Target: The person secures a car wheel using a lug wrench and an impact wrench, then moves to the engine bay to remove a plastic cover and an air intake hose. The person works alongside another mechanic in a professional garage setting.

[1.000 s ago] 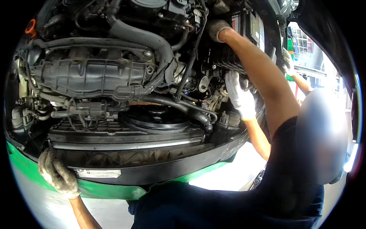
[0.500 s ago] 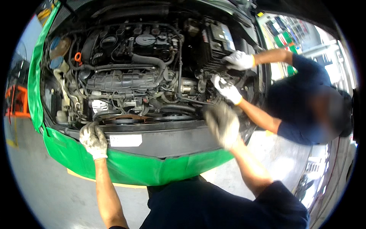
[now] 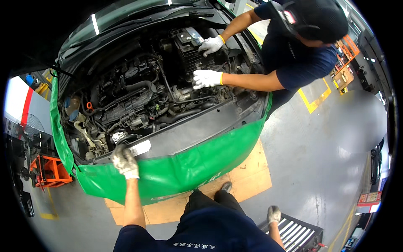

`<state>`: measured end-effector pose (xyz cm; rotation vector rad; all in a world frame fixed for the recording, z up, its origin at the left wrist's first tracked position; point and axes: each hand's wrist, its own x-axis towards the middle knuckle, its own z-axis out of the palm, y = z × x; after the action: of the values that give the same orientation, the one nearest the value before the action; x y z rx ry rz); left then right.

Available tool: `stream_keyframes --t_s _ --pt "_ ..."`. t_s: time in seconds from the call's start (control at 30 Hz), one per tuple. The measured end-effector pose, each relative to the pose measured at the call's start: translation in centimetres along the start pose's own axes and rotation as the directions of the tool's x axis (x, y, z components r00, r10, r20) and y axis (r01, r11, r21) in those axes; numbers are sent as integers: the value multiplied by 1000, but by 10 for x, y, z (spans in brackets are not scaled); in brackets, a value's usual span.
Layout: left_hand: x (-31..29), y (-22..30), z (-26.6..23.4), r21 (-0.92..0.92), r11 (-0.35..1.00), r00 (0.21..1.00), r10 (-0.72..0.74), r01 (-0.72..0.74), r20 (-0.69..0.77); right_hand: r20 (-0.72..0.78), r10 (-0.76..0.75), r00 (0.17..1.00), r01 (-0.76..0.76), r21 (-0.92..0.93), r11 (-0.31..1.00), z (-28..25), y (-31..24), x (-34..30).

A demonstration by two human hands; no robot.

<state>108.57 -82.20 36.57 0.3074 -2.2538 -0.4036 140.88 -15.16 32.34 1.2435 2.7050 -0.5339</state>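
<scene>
My left hand [image 3: 124, 162], in a soiled white work glove, rests on the black front panel [image 3: 189, 140] of an open engine bay, beside a white label [image 3: 140, 148]. Its fingers lie over the panel and hold nothing I can see. Down at my right side hangs my right hand [image 3: 274, 214], gloved too, above a dark tray with rows of bright metal bars [image 3: 296, 235]. Its fingers are too small to read, and whether it touches the tray I cannot tell. A green fender cover [image 3: 197, 168] drapes the car's front.
Across the bay a co-worker in dark clothes has one gloved hand [image 3: 211, 45] at the battery [image 3: 187, 42] and another [image 3: 206, 79] just in front of it. Cardboard [image 3: 247, 180] lies under my feet. An orange stand [image 3: 52, 172] is at left, an orange rack [image 3: 348, 52] far right.
My view has swung to the right. My right hand has left the engine bay's front edge and dropped to my right side. My left hand stays on the front panel.
</scene>
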Motion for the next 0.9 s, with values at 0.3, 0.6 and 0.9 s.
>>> stream_keyframes --t_s 0.3,0.6,0.9 --pt "-140 295 -25 -675 738 672 507 -13 541 321 485 814 -578 352 736 69 172 -114" --pt "-300 486 33 -720 641 -296 657 -266 694 404 575 712 -703 414 579 -3 251 -97" --pt "-437 475 83 -432 810 -497 206 -397 843 62 574 817 -445 700 559 -108 350 -85"
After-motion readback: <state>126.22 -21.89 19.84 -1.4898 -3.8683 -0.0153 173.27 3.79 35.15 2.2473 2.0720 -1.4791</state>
